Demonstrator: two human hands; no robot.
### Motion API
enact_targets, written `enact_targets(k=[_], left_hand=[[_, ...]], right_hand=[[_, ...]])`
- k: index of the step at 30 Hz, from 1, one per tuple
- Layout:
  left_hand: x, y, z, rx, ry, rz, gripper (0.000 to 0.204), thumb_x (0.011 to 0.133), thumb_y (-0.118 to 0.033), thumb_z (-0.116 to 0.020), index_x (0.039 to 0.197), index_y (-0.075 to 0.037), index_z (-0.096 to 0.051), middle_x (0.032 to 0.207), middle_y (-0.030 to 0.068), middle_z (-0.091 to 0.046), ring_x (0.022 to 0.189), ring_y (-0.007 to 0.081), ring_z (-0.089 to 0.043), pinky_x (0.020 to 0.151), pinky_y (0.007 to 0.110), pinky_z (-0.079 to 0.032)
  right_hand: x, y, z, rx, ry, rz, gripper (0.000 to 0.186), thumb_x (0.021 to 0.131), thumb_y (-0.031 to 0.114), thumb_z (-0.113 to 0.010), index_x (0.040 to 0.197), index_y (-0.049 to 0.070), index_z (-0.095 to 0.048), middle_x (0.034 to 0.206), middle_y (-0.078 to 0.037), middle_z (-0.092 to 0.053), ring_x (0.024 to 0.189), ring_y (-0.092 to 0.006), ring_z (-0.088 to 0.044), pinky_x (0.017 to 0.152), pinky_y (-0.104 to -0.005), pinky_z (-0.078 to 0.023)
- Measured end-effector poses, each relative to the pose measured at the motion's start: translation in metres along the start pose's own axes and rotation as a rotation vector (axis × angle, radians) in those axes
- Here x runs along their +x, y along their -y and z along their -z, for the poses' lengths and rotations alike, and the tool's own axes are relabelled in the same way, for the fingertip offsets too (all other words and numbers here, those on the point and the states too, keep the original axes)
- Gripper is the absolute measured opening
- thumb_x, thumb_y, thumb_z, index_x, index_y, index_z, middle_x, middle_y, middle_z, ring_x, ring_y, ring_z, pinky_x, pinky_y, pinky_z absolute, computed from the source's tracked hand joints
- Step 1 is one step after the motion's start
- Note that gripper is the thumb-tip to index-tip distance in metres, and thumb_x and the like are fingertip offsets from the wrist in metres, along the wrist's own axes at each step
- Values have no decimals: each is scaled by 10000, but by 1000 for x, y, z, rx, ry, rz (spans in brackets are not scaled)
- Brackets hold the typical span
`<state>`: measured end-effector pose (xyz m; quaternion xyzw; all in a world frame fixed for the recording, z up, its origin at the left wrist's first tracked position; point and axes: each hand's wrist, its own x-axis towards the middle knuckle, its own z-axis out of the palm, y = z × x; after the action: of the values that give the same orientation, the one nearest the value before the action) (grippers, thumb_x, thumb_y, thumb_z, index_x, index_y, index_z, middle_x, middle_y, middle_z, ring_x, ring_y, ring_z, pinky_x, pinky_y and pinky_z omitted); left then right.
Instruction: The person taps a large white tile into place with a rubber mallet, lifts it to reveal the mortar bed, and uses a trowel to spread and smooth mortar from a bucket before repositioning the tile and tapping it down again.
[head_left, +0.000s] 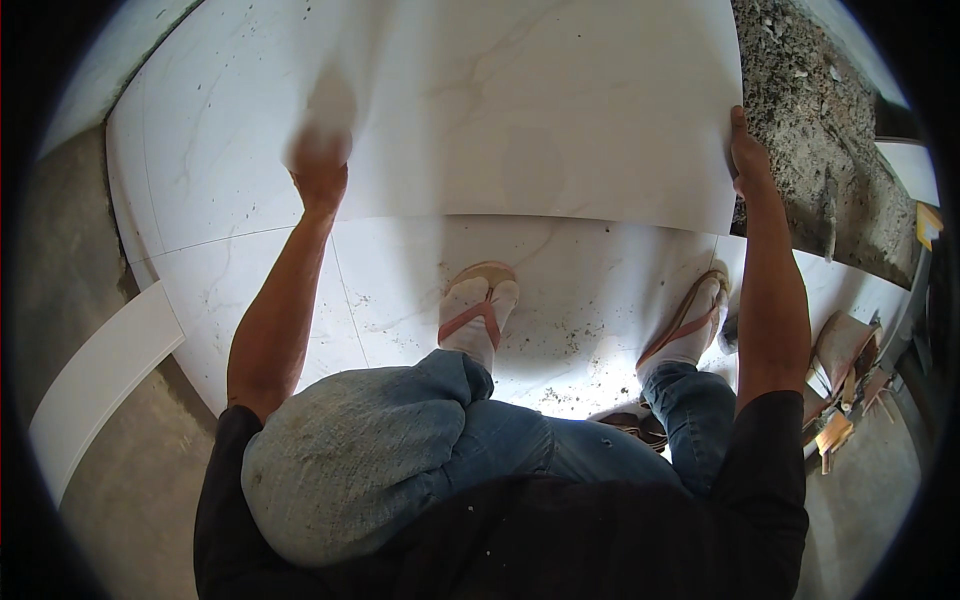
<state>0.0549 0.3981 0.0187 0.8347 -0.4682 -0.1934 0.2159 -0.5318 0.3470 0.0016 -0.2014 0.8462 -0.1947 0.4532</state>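
Note:
A large white marble-patterned floor tile (570,130) lies in front of me, its near edge slightly above the laid tiles (560,290) under my feet. At its right edge is my right hand (748,160), closed along the side, with part of the fingers hidden. Over the white surface on the left, my left hand (320,155) is smeared by motion. Its fingers cannot be made out, nor whether they hold anything. A brownish blur, perhaps a reflection, shows just beyond it.
Rough grey mortar (810,130) borders the tile on the right. My sandalled feet (478,305) stand on laid tiles sprinkled with crumbs. A white tile strip (105,375) lies at left on bare concrete (140,460). Scraps and a worn bag-like item (845,350) lie at right.

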Motion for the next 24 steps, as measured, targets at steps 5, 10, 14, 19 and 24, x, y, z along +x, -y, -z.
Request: enact_targets(k=[5, 10, 14, 19, 24], left_hand=[[-7, 8, -2, 82, 1, -64, 610, 830, -276, -708, 1301, 42, -485, 1277, 234, -498, 1230, 344, -479, 1038, 421, -395], [-11, 8, -4, 48, -40, -44, 592, 839, -251, -705, 1292, 60, -484, 1294, 251, -496, 1241, 342, -503, 1041, 407, -415], [-6, 10, 1, -8, -24, 92, 516, 832, -145, -622, 1290, 54, -490, 1242, 224, -546, 1171, 311, -549, 1009, 381, -434], [6, 24, 0, -70, -28, 115, 506, 801, -80, -557, 1275, 83, -489, 1149, 170, -619, 1070, 233, -599, 936, 309, -462], [2, 17, -6, -143, -75, 204, 521, 764, -113, -578, 1246, 73, -514, 1204, 207, -583, 1113, 280, -573, 981, 352, -437]], right_hand=[[24, -13, 1, -12, -17, 22, 1069, 764, 806, -500, 1284, -128, -483, 1275, -244, -535, 1161, -340, -535, 982, -449, -414], [25, -18, -1, -20, 2, 29, 1094, 745, 823, -502, 1288, -126, -479, 1287, -234, -528, 1174, -336, -522, 992, -455, -404], [14, -13, -2, -7, 8, 11, 1059, 758, 792, -529, 1292, -121, -475, 1267, -229, -542, 1137, -322, -553, 976, -436, -431], [22, -21, 1, -15, -30, 41, 1032, 761, 766, -564, 1292, -114, -476, 1251, -222, -555, 1092, -310, -587, 951, -422, -464], [15, -20, -8, -285, -157, 97, 1066, 778, 842, -395, 1188, -126, -572, 1243, -303, -545, 1187, -389, -528, 974, -445, -421]])
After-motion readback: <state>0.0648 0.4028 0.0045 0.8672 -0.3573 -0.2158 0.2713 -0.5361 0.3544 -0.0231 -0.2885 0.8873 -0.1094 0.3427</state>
